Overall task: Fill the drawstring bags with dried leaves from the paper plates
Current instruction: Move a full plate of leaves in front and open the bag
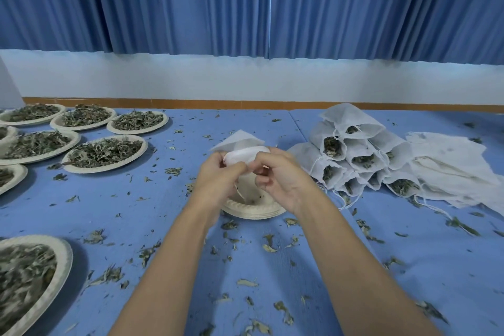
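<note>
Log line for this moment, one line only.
left hand, right hand: holding drawstring bag | over near-empty plate stack | filled bags piled right

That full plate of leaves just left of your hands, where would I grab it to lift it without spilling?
Take the paper plate by its raised rim on the near right side, fingers under, thumb on top. That edge faces the table, while neighbouring plates crowd its left and far sides. It looks thin and heaped, so keep it level.
</note>
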`<state>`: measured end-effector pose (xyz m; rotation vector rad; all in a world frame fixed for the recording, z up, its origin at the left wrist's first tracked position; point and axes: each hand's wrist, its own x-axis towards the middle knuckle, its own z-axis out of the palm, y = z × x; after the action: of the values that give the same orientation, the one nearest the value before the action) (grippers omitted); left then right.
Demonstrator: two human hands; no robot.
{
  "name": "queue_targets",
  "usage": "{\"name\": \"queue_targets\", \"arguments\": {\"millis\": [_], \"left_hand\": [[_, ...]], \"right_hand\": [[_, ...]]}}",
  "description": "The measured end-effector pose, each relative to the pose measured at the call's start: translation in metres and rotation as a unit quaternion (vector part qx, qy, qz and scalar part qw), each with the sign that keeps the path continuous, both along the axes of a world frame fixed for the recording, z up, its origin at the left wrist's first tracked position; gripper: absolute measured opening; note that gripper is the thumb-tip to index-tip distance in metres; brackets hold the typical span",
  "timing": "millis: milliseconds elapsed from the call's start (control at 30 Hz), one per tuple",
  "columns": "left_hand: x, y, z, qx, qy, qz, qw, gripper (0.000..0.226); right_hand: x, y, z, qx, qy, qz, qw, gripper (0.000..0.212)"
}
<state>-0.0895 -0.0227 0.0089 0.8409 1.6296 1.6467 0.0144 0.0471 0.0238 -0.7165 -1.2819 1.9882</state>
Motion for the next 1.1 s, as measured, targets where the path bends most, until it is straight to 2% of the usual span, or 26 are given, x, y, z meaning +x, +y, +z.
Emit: {"name": "queue_targets", "arguments": {"millis": [67, 133, 233, 333, 433, 533, 567, 633, 667, 800, 867, 967, 1033, 1100], "left_hand": [[0.002, 0.001, 0.000, 0.003, 0.039, 0.023, 0.999, 0.014], [0.003, 0.002, -0.002, 0.014, 0.108, 0.076, 0.991, 0.020], [0.008, 0.001, -0.004, 0.006, 0.297, 0.161, 0.941, 0.019], [0.005, -0.002, -0.006, -0.020, 0.396, 0.187, 0.899, 0.020], [-0.001, -0.006, -0.008, -0.011, 0.438, 0.179, 0.881, 0.016], [-0.003, -0.006, -0.010, 0.016, 0.440, 0.154, 0.885, 0.017], [-0.003, -0.005, -0.009, 0.026, 0.428, 0.142, 0.892, 0.019], [-0.003, -0.004, -0.008, 0.043, 0.377, 0.119, 0.917, 0.021], [-0.002, -0.004, -0.008, 0.050, 0.344, 0.106, 0.932, 0.019], [0.001, -0.007, -0.005, 0.089, 0.243, 0.068, 0.964, 0.015], [-0.002, -0.009, -0.002, 0.110, 0.222, 0.075, 0.966, 0.018], [-0.010, -0.014, 0.000, 0.125, 0.201, 0.104, 0.966, 0.030], [-0.011, -0.015, 0.000, 0.125, 0.194, 0.115, 0.966, 0.034], [-0.009, -0.015, 0.001, 0.119, 0.198, 0.152, 0.961, 0.036]], "right_hand": [[-0.002, -0.001, -0.003, 0.035, -0.031, -0.022, 0.999, 0.022], [-0.005, -0.004, -0.005, 0.103, -0.101, -0.044, 0.989, 0.010], [-0.011, -0.009, -0.010, 0.192, -0.173, -0.079, 0.963, 0.015], [-0.012, -0.012, -0.009, 0.197, -0.193, -0.069, 0.959, 0.014], [-0.009, -0.008, -0.007, 0.175, -0.168, -0.128, 0.962, 0.021], [-0.005, -0.001, -0.009, 0.189, -0.146, -0.178, 0.955, 0.035], [-0.004, 0.001, -0.009, 0.191, -0.139, -0.175, 0.956, 0.031], [-0.001, 0.002, -0.006, 0.188, -0.104, -0.155, 0.964, 0.010], [-0.001, 0.002, -0.005, 0.189, -0.096, -0.151, 0.966, 0.008], [-0.001, 0.007, -0.010, 0.169, -0.118, -0.180, 0.962, 0.026], [0.002, 0.013, -0.012, 0.106, -0.107, -0.196, 0.969, 0.027], [0.008, 0.020, -0.008, -0.090, 0.007, -0.187, 0.978, 0.017], [0.010, 0.021, -0.007, -0.121, 0.032, -0.193, 0.973, 0.012], [0.006, 0.018, -0.007, -0.110, 0.056, -0.215, 0.969, 0.008]]}}
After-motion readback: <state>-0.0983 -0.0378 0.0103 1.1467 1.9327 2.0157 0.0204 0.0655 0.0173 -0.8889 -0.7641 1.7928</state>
